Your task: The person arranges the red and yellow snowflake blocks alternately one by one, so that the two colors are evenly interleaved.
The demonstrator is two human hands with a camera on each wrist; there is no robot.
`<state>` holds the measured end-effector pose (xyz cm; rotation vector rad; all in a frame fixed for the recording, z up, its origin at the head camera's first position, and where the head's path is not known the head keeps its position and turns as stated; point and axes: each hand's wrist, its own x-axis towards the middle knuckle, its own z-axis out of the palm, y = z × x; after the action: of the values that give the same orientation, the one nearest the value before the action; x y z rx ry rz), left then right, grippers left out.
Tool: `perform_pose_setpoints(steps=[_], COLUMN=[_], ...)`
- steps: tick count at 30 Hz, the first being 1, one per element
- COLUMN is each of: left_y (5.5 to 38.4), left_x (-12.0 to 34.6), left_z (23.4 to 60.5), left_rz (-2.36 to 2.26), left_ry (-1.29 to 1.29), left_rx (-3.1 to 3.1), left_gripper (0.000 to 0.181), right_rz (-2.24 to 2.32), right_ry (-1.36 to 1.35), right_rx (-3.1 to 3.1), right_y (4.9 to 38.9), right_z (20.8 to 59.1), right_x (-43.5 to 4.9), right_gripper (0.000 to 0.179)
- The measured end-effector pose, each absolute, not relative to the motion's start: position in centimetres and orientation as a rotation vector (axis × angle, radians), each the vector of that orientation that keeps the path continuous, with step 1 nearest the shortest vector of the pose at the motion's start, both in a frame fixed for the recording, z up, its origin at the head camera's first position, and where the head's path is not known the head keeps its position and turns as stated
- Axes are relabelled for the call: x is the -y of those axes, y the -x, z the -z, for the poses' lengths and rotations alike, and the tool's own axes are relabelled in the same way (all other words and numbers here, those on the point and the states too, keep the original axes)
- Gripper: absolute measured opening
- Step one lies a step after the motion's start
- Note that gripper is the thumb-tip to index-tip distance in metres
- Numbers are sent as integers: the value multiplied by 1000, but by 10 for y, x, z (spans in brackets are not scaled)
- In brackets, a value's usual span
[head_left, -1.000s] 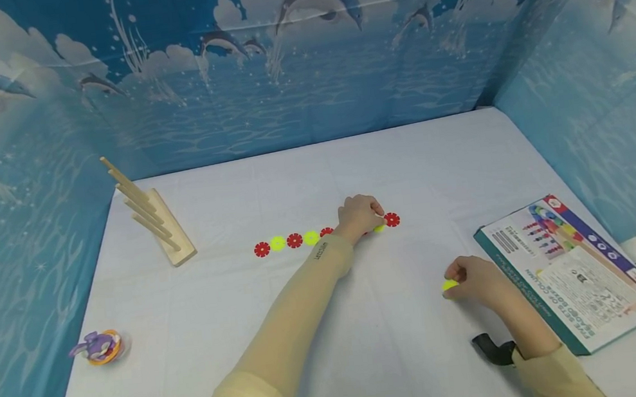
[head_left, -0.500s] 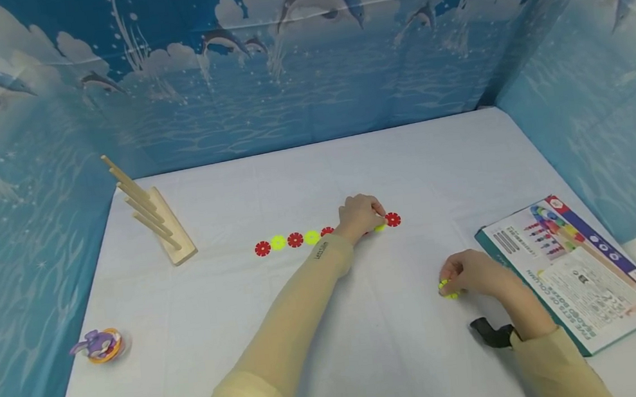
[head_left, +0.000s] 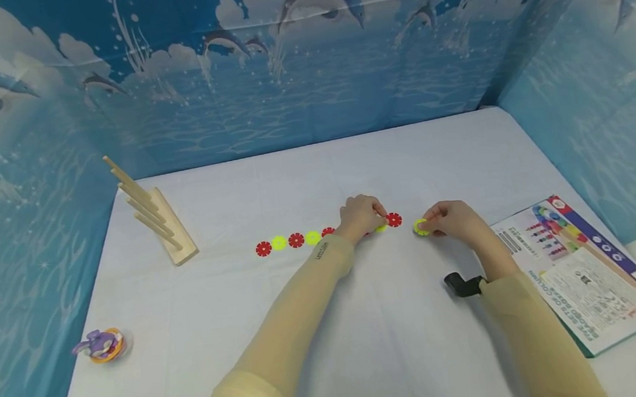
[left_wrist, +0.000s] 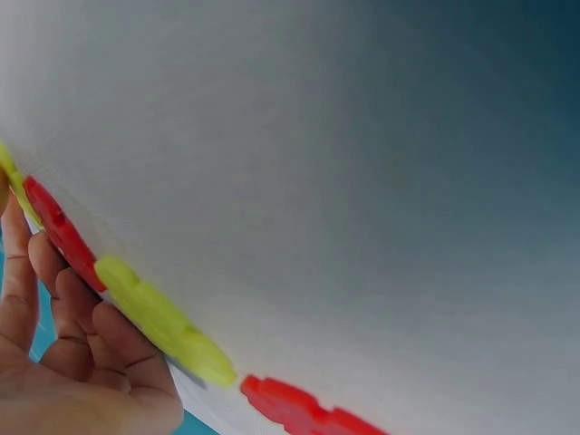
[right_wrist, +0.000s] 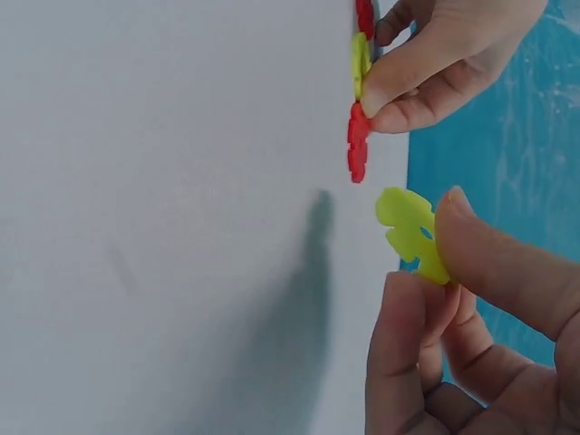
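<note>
Red and yellow-green notched plastic discs, like snowflake building discs, lie in an alternating row on the white cloth; the left end is a red disc [head_left: 263,249]. My left hand [head_left: 359,215] covers part of the row. Its thumb and index finger pinch the yellow disc [right_wrist: 360,65] beside the right-end red disc [head_left: 394,219]. My right hand [head_left: 455,219] holds another yellow disc [right_wrist: 406,216] between thumb and fingers, tilted, a short gap to the right of that red disc. Whether the row's discs interlock cannot be made out.
A wooden stand [head_left: 182,248] with several upright pegs is at the back left. A purple toy [head_left: 99,345] with an orange ring sits front left. A flat printed box [head_left: 583,280] lies on the right, partly behind my right sleeve. Dolphin-print cloth [head_left: 307,96] hangs behind the table.
My right hand has moved forward and to the left with the yellow disc, turning it face up, close to the row's right end. My left hand has stayed put.
</note>
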<state>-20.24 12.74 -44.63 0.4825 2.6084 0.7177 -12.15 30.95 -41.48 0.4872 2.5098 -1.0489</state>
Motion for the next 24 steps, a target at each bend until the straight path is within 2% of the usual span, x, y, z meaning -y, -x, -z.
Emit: perform_pose_setpoints(steps=[12, 24], left_y=[203, 203], left_x=[-127, -126], left_z=[447, 446], left_rz=[-730, -744], left_ry=[-477, -496], left_rx=[-2595, -2577], left_gripper=[8, 9], right_rz=[1206, 1037], right_ry=[-662, -660], right_rx=[-2520, -2667], right_y=[145, 150], right_z=[439, 441], right_x=[-307, -296], right_gripper=[32, 30])
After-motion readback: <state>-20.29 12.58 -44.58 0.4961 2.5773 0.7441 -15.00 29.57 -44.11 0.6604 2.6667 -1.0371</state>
